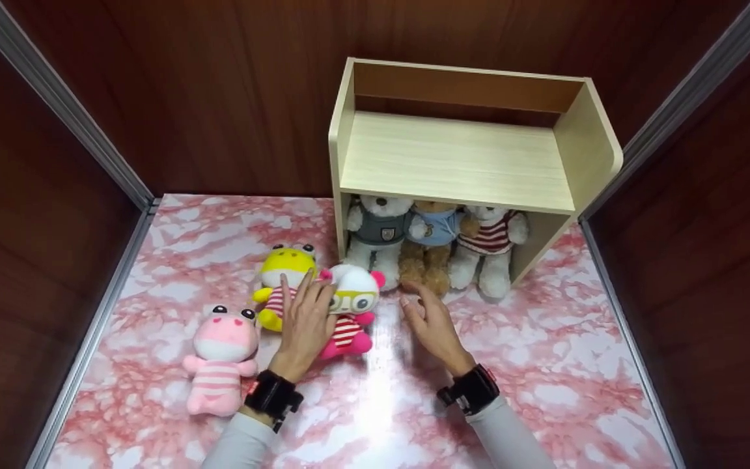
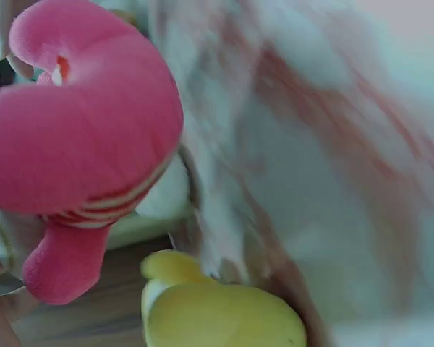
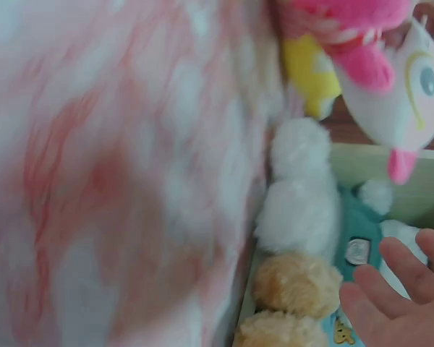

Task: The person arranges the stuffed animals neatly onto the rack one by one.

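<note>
One pink plush (image 1: 353, 319) wears yellow glasses (image 1: 352, 296), left grip (image 1: 306, 319) holding it, right grip (image 1: 433, 326) relaxed.

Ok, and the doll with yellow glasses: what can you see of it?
The doll with yellow glasses looks like soft plush: white head, pink ears, big eyes, red-and-white striped middle, bright pink arms and feet. It faces the head camera, head nearer the shelf, beside the yellow doll. The left hand grips it, covering one side. Whether it touches the tabletop is unclear.
</note>
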Motion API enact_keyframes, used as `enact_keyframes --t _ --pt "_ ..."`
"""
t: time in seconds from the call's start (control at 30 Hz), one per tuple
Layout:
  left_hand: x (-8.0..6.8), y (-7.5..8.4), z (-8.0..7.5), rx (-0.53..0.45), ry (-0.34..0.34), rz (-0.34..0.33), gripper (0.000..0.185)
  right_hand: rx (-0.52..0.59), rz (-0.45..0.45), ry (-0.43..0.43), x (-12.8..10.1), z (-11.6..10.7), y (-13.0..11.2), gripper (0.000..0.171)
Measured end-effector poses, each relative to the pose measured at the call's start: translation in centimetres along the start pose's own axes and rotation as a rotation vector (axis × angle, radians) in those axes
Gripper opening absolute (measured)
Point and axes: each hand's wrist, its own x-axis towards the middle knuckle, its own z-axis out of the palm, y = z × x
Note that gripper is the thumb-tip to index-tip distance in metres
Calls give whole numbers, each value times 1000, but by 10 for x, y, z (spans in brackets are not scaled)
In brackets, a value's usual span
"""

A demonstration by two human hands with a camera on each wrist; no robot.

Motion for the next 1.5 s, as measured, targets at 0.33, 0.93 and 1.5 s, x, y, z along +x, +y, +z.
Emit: enact_keyframes --t 0.33,0.93,1.5 --pt "9 37 9 -311 110 -28 58 410 187 -80 0 -17 -40 45" --pt "22 84 17 -814 -130 -254 115 635 356 126 -1 -35 -35 66" --pt "47 115 -9 -1121 -64 -548 59 428 295 52 -23 -43 -42 52"
